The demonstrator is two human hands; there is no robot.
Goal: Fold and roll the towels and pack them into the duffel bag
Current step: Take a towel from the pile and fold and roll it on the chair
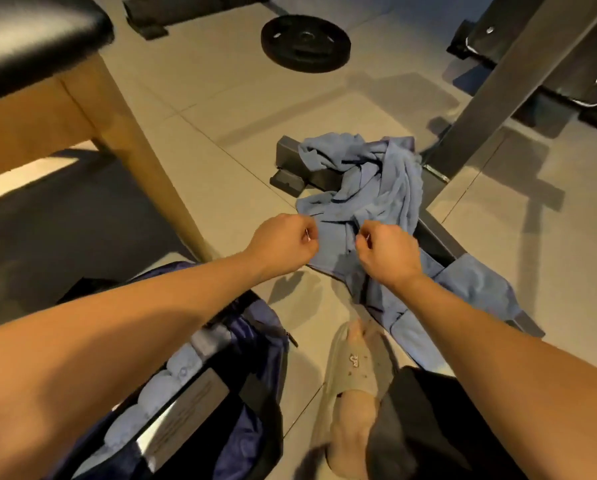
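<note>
Left: your left hand (pixel 283 242) is curled tight, thumb and fingers pinching the near edge of the towel (pixel 376 181) just above the floor (pixel 220 109).
Right: your right hand (pixel 387 251) is clenched the same way on that same edge, close beside the left, knuckles up.
Cloth: the towel is pale blue and crumpled. It lies in the middle of the floor, its far part heaped over the metal frame (pixel 290 157) of a piece of gym gear, its near part drawn toward you.
Spread: more blue cloth runs on under your right forearm across the frame's near bar. You cannot tell whether it is the same towel or a second one.
Bag: the duffel bag (pixel 252 327) sits open on the floor below your left forearm, at the near left, dark blue.
Packed: rolled towels (pixel 182 362) lie in a row inside the bag along its left wall, touching one another.
Foot: a beige sandal (pixel 352 368) stands on the floor between the bag and the near end of the blue cloth.
Far floor: a black weight plate (pixel 305 43) lies flat, well apart from the towel.
Left side: a wooden bench (pixel 82 109) with a black padded top stands with one leg coming down near the bag.
</note>
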